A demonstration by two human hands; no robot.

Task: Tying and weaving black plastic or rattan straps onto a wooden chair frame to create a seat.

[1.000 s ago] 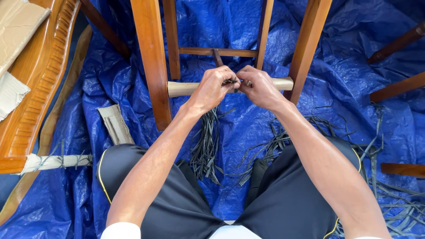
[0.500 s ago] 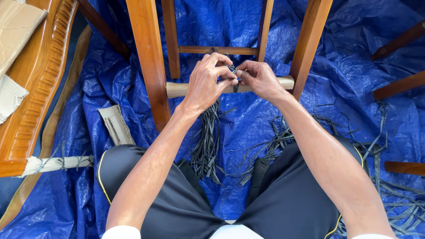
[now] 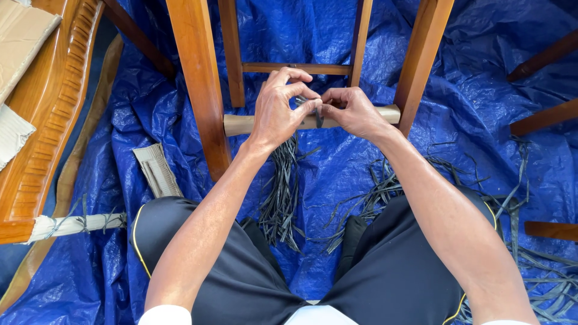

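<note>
- Left hand [image 3: 278, 111]: fingers curled inward, thumb and fingertips pinched together on a dark strip [image 3: 317, 114] at the centre of the rail. The palm and heel lie over the pale rail [image 3: 238, 124].
- Right hand [image 3: 355, 112]: fingers closed, thumb and forefinger pressed together on the same dark strip, meeting the left fingertips. The heel of the hand lies against the rail.
- Dark strip: thin, flat, dark grey. It crosses the rail vertically right between the two pinches. How far it wraps behind the rail cannot be told.
- Pale rail: an unfinished, light-coloured bar set horizontally between two varnished wooden legs [image 3: 198, 84]. Its ends show bare either side of the hands; the middle is covered by them.
- Loose bundle of strips [image 3: 282, 192]: dark strands hang and fan out just below the left hand, spreading over the blue tarpaulin [image 3: 481, 54] between the person's knees.
- More scattered strips [image 3: 542, 283] lie on the tarpaulin at the person's right, well apart from the hands.
- Upper crossbar [image 3: 295, 68]: varnished, runs between the far legs just beyond the fingertips, not touched.
- Carved wooden frame [image 3: 51, 114] lies at the person's left, with a folded piece of cardboard [image 3: 158, 171] near the left knee.
</note>
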